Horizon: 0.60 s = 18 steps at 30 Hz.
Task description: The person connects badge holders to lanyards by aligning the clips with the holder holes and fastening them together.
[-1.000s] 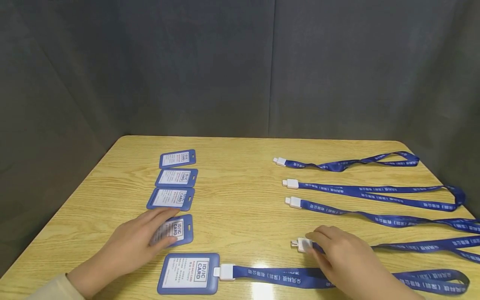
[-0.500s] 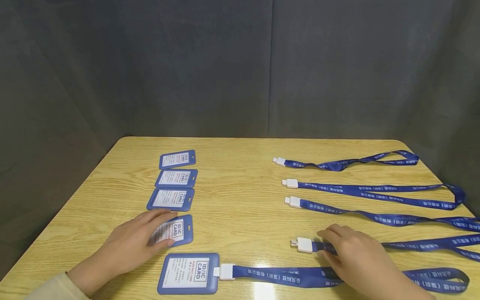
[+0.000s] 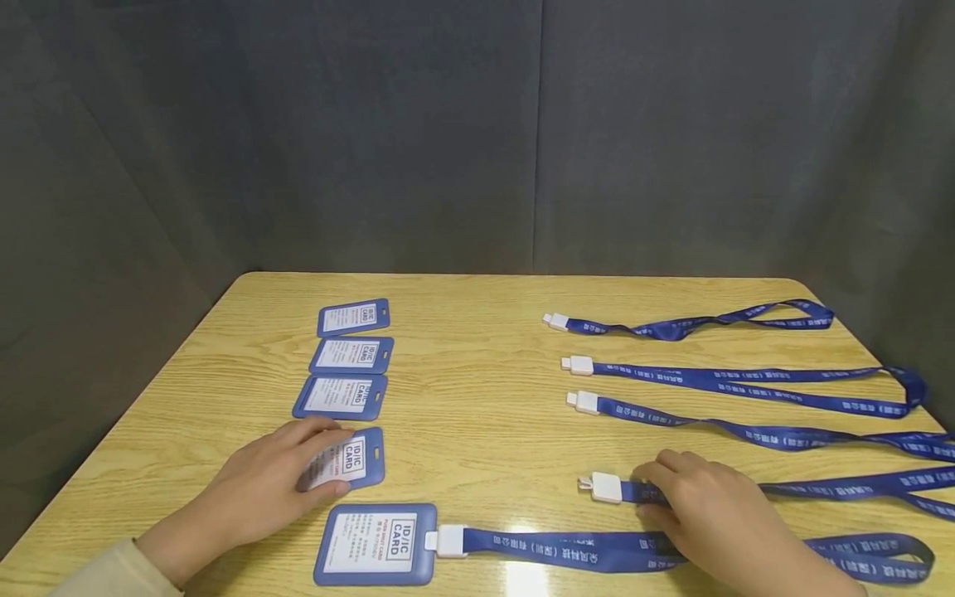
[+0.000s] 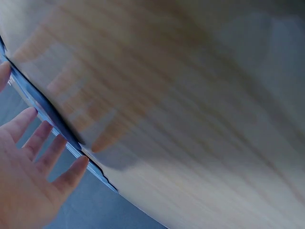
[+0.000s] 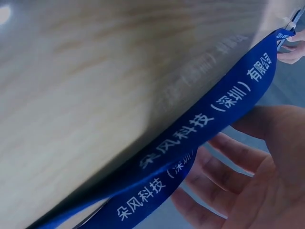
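In the head view my left hand point(image 3: 279, 468) lies over the left part of a blue ID card holder point(image 3: 366, 458), thumb and fingers spread along its two long edges. The left wrist view shows those fingers point(image 4: 33, 133) apart, close to the holder's edge. My right hand point(image 3: 705, 510) is over the strap of a blue lanyard point(image 3: 850, 487), loosely bent fingertips beside the strap just right of its white clip point(image 3: 605, 487). Its palm and wrist cover part of the nearest lanyard point(image 3: 552, 550), which is joined by a white clip to the nearest card holder point(image 3: 376, 545).
Beyond my left hand lie three more card holders point(image 3: 341, 396) in a column. Three more blue lanyards point(image 3: 671, 377) stretch across the right side, white clips pointing left. The wooden table point(image 3: 470, 332) ends at a dark curtain point(image 3: 477, 141).
My right hand has drawn back slightly to the right, from the white clip to the strap beside it. My left hand is nearly still over its card holder.
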Each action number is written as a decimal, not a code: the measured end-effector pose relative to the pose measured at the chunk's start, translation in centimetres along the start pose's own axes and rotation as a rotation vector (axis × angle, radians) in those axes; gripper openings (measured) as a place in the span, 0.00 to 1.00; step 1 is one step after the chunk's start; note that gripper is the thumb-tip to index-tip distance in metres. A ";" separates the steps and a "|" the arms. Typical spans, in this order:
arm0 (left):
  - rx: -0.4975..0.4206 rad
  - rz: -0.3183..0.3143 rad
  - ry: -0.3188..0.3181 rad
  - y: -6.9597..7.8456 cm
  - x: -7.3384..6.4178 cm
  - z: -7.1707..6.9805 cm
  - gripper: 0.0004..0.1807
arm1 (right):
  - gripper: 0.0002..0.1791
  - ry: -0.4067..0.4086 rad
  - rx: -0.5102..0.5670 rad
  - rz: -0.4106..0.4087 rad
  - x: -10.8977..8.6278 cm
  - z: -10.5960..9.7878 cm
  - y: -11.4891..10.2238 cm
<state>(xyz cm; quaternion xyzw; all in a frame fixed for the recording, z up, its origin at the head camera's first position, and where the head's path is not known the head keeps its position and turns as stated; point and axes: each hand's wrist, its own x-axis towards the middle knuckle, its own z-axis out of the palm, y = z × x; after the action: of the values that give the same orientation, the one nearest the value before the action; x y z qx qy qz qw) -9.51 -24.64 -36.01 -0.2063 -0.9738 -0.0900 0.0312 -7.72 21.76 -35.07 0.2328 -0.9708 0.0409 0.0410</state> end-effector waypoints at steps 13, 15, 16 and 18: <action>0.018 0.006 0.005 -0.1 0.2 0.0 0.32 | 0.17 0.037 -0.033 -0.112 1.2 -0.4 -0.5; 0.024 0.007 0.008 0.0 0.2 -0.1 0.32 | 0.17 0.050 -0.026 -0.130 1.4 -0.4 -0.6; 0.026 0.010 0.009 0.0 0.2 -0.1 0.32 | 0.17 0.059 -0.021 -0.140 1.5 -0.4 -0.7; 0.026 0.013 0.011 0.0 0.2 -0.2 0.32 | 0.16 0.072 -0.013 -0.159 1.7 -0.4 -0.9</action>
<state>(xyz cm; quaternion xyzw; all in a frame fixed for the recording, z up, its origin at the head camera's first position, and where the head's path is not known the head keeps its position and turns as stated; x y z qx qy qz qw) -9.72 -24.61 -35.78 -0.2119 -0.9733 -0.0785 0.0398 -8.79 20.20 -34.48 0.3070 -0.9475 0.0395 0.0806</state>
